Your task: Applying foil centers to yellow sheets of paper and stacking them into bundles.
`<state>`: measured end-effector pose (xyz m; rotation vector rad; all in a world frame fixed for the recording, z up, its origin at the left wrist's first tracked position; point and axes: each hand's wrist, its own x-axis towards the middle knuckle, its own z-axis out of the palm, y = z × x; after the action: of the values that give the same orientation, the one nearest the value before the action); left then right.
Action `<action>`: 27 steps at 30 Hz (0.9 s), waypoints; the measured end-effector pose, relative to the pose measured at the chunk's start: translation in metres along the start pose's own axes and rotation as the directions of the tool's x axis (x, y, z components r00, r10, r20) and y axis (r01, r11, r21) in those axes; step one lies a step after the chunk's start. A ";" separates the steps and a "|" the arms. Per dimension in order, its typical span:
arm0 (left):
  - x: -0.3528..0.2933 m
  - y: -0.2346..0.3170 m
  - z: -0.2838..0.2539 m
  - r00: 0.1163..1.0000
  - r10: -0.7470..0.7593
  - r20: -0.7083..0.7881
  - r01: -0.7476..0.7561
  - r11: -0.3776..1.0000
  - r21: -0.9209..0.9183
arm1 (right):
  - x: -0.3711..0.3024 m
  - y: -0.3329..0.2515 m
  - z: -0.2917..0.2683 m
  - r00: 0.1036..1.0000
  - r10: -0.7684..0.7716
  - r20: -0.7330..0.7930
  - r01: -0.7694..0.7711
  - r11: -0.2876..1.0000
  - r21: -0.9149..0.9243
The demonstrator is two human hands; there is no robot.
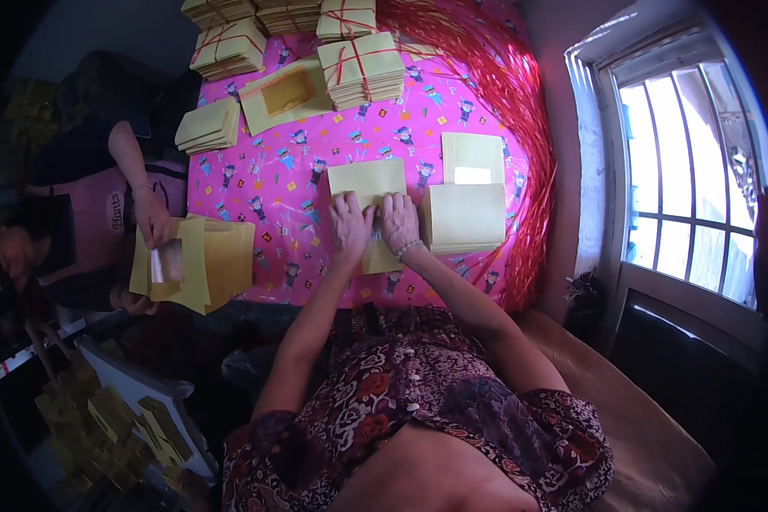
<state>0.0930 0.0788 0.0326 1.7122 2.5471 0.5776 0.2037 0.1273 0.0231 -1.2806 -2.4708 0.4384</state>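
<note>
A pale yellow paper envelope [367,176] lies on the pink patterned tablecloth [290,183] in front of me. My left hand [351,225] rests on its left side, fingers bent a little and pressing down on the paper. Close beside it, my right hand [399,224] presses on the right side. Both hands lie over the middle of the envelope and hide much of it; its lower part shows between my wrists. Just right of my right hand sits a stack of yellow envelopes [465,215], with a white-windowed envelope [473,157] lying behind it.
Bundles of envelopes [360,70] tied with red ribbon stand at the back. An envelope with a brown window [288,92] and a small stack [207,125] lie far left. Red strands [520,111] run along the right edge. At left, another person's hands [152,218] hold envelopes.
</note>
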 end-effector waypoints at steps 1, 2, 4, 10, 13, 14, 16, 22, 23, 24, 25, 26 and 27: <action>-0.001 -0.004 -0.001 0.999 0.037 -0.029 -0.038 0.999 -0.021 | -0.001 0.001 0.002 1.000 0.005 0.004 -0.005 1.000 -0.001; -0.002 -0.007 -0.003 0.996 0.073 -0.060 -0.075 0.996 -0.039 | -0.001 0.002 0.003 1.000 0.013 0.004 -0.013 1.000 0.019; -0.009 -0.012 -0.008 0.995 0.076 -0.062 -0.082 0.992 -0.099 | -0.001 0.002 0.006 1.000 0.013 -0.004 -0.013 0.999 0.050; -0.012 -0.014 -0.010 1.000 -0.025 -0.017 0.016 0.906 -0.423 | -0.007 0.005 0.010 0.998 0.033 -0.060 -0.029 0.997 0.065; -0.013 -0.021 -0.007 0.996 -0.003 -0.087 -0.031 0.923 -0.384 | -0.005 0.004 0.013 0.998 0.021 -0.057 -0.017 0.997 0.080; -0.012 -0.021 -0.007 0.993 0.014 -0.115 -0.057 0.922 -0.383 | -0.005 0.004 0.012 0.999 0.022 -0.039 -0.018 0.995 0.102; -0.010 -0.021 -0.009 0.988 0.030 -0.151 -0.086 0.920 -0.382 | -0.004 0.004 0.005 1.000 0.017 -0.026 -0.013 0.993 0.120; -0.005 -0.041 -0.003 0.975 -0.218 -0.029 0.122 0.646 -0.754 | 0.002 -0.002 -0.018 0.974 -0.191 0.124 0.197 0.980 -0.033; -0.003 -0.040 -0.003 0.969 -0.233 -0.086 0.101 0.688 -0.719 | 0.005 0.000 -0.018 0.956 -0.221 0.191 0.245 0.963 -0.114; -0.002 -0.040 -0.003 0.959 -0.244 -0.142 0.084 0.727 -0.681 | 0.006 0.002 -0.018 0.947 -0.232 0.220 0.279 0.936 -0.213; -0.007 -0.051 0.002 0.940 -0.332 -0.075 0.199 0.713 -0.672 | 0.007 0.002 -0.016 0.931 -0.308 0.194 0.348 0.911 -0.223; -0.001 -0.046 0.000 0.932 -0.315 -0.180 0.153 0.791 -0.592 | 0.007 0.011 -0.011 0.922 -0.351 0.164 0.383 0.890 -0.246; 0.004 -0.040 -0.002 0.917 -0.284 -0.280 0.112 0.857 -0.503 | 0.009 0.019 -0.006 0.896 -0.414 0.162 0.444 0.845 -0.296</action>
<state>0.0554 0.0688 0.0228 1.2392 2.4387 1.4598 0.2154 0.1459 0.0216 -0.7689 -2.8894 -0.0334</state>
